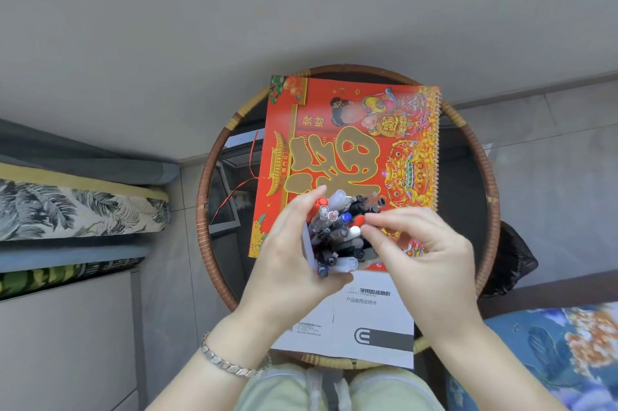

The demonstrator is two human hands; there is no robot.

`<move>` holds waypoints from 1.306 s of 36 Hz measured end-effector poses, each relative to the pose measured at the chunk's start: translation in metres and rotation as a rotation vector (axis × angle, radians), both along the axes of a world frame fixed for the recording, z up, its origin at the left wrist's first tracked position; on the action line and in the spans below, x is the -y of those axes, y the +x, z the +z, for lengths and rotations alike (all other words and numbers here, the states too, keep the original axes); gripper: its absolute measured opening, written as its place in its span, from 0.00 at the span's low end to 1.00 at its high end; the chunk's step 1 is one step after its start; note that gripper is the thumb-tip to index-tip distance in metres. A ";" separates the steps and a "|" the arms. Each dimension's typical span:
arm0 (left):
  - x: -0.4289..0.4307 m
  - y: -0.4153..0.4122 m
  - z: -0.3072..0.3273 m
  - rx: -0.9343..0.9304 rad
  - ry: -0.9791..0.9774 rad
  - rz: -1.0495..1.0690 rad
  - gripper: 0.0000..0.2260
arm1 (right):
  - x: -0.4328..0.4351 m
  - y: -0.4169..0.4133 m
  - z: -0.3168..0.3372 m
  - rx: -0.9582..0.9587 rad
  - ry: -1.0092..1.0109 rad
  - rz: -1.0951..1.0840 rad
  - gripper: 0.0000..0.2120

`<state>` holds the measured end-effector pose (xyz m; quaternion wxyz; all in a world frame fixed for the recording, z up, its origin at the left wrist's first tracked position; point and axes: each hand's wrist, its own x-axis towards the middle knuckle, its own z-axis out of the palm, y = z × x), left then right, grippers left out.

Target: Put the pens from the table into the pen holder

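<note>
A pen holder packed with a bundle of pens [337, 230] stands above the round table; red, blue, white and clear caps point up at me. The holder's own wall is hidden by my fingers and the pens. My left hand [291, 253] wraps around the bundle from the left side. My right hand [414, 243] is at the right of the bundle, thumb and forefinger pinched on a red-capped pen [358, 220] among the others.
A round glass table with a woven rattan rim [207, 196] holds a red and gold spiral calendar [347, 143] and a white instruction booklet [364, 320]. A thin red cord [249, 173] lies left of the calendar. A patterned cushion is at left, a blue floral one at right.
</note>
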<state>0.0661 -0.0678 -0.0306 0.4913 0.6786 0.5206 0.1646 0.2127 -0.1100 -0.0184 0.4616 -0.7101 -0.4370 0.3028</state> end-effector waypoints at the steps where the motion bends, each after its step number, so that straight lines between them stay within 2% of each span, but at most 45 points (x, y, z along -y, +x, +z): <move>1: -0.001 0.000 0.000 -0.002 0.005 -0.018 0.42 | 0.002 0.000 0.000 -0.029 -0.035 -0.026 0.17; 3: -0.002 0.000 0.000 -0.008 0.020 -0.044 0.40 | 0.005 0.002 -0.003 -0.006 -0.097 -0.010 0.19; 6: -0.002 -0.001 -0.002 -0.016 0.035 -0.067 0.36 | 0.004 0.006 -0.006 0.191 -0.158 0.189 0.09; 7: -0.003 -0.001 -0.003 -0.020 0.023 -0.075 0.36 | 0.004 0.009 -0.007 0.203 -0.178 0.266 0.07; 10: -0.005 -0.005 -0.004 -0.034 -0.039 -0.060 0.42 | 0.003 0.019 -0.001 0.016 -0.197 0.379 0.04; 12: -0.008 -0.007 -0.005 -0.022 -0.086 -0.046 0.45 | 0.004 0.027 0.000 -0.082 -0.135 0.288 0.09; 14: -0.011 -0.007 -0.005 -0.023 -0.108 -0.029 0.45 | 0.006 0.035 -0.008 -0.129 -0.175 0.208 0.18; 18: -0.018 -0.003 -0.008 -0.018 -0.102 0.017 0.43 | 0.011 0.040 -0.031 -0.230 -0.447 0.373 0.36; 20: -0.021 0.000 -0.012 -0.009 -0.095 0.018 0.43 | 0.008 0.037 -0.040 -0.240 -0.477 0.417 0.38; 24: -0.035 0.011 -0.020 -0.001 -0.113 0.034 0.42 | -0.011 0.032 -0.050 -0.229 -0.429 0.374 0.36; 31: -0.079 0.038 -0.039 -0.015 -0.039 -0.089 0.40 | -0.039 0.041 -0.060 -0.225 -0.334 0.180 0.24; 37: -0.095 0.049 -0.067 -0.130 -0.008 -0.250 0.41 | -0.044 0.038 -0.081 -0.147 -0.416 0.114 0.19; 43: -0.086 0.044 -0.073 -0.115 -0.144 -0.194 0.47 | -0.039 0.030 -0.081 -0.141 -0.476 0.113 0.24; 47: -0.075 0.034 -0.071 -0.243 -0.110 -0.224 0.46 | -0.035 0.030 -0.074 -0.004 -0.656 0.169 0.24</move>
